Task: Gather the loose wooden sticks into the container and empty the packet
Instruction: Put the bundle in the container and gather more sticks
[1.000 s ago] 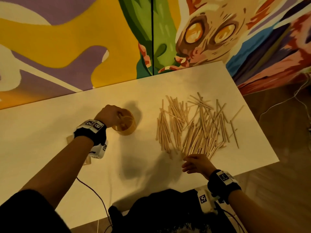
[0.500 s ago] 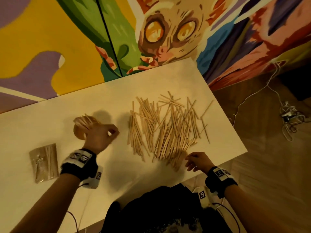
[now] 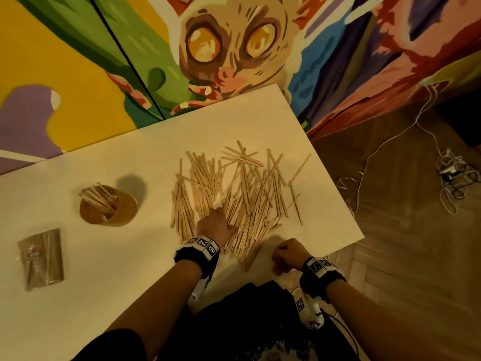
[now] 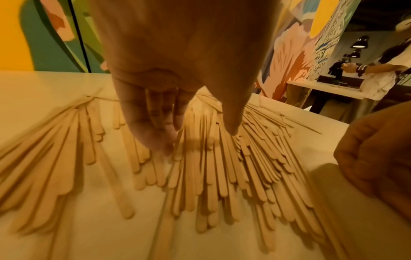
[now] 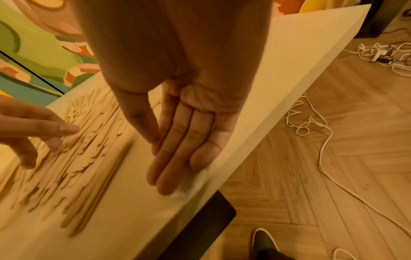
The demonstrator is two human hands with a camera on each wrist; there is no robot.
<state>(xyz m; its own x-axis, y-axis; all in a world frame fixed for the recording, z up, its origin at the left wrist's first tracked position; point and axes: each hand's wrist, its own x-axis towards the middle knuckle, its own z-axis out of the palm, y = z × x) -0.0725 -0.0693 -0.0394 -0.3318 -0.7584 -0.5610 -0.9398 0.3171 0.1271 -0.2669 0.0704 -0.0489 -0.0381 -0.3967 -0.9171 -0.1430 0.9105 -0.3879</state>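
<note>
Neither hand has a grip on anything: left hand [image 3: 216,225] reaches fingers down onto the loose sticks [image 3: 244,188] spread on the counter [image 3: 145,256]; right hand [image 3: 287,255] rests by its near edge, fingers straight. Cup [image 3: 108,208] holds sticks; packet [image 3: 41,257] lies left.

Your table [image 3: 135,282] carries the loose sticks [image 3: 242,194] toward its right edge. The container [image 3: 108,208] stands left of that spread, well apart, with sticks in it. The packet [image 3: 41,259] lies near the left edge, nearer you than the container. Your left hand [image 3: 216,225] rests on the spread's near side; your right hand [image 3: 289,255] is at the near edge, just right of the spread.
</note>
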